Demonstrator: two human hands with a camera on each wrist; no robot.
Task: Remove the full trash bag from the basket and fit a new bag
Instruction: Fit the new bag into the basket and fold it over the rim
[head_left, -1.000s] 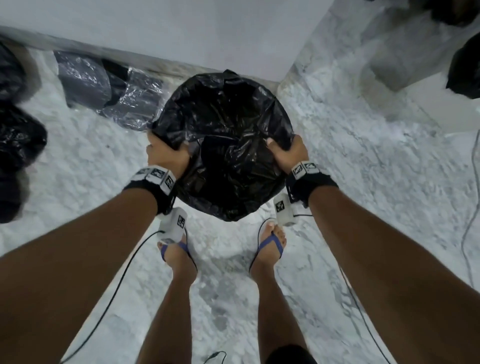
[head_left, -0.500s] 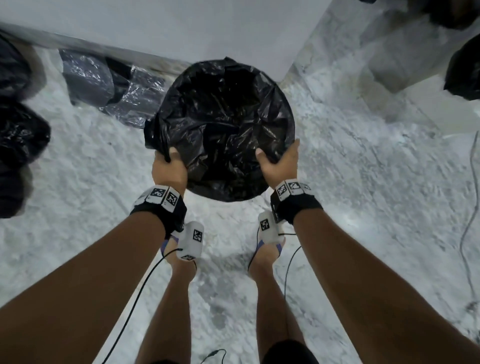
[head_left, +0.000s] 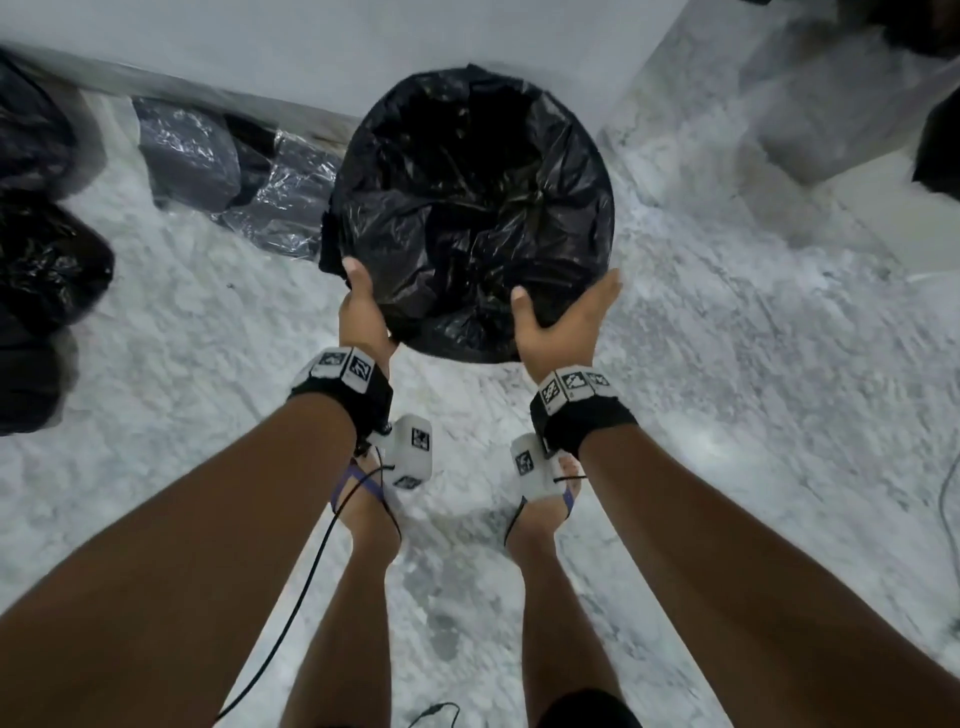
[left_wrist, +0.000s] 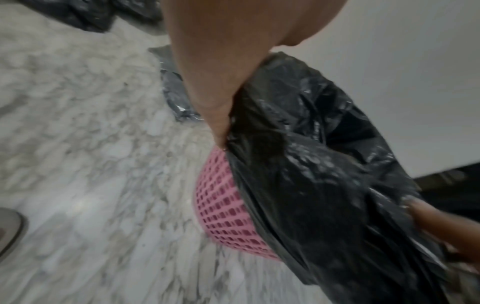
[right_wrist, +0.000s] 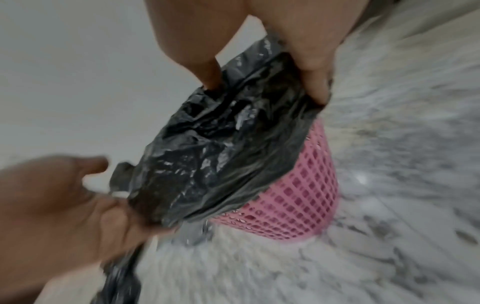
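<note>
A black trash bag (head_left: 472, 208) lines the round basket, its mouth spread wide and its edge folded down outside. The pink mesh basket (left_wrist: 223, 211) shows below the black hem, also in the right wrist view (right_wrist: 298, 195). My left hand (head_left: 363, 304) grips the bag's edge at the near left of the rim, thumb on top. My right hand (head_left: 566, 306) straddles the near right of the rim. Its thumb is inside, its fingers (right_wrist: 314, 82) lie outside on the hem, and they pinch the plastic between them. What the bag holds is too dark to see.
The basket stands on a marble floor (head_left: 727, 415) against a white wall (head_left: 363, 41). Grey shiny bags (head_left: 208, 161) lie by the wall to the left and black bags (head_left: 47, 270) at far left. My sandalled feet (head_left: 374, 499) stand just behind the basket. A cable (head_left: 950, 514) runs at right.
Both hands slid from the sides of the bag toward me along the rim and lower. The bag's mouth has spread wider and its edge has come down over the basket.
</note>
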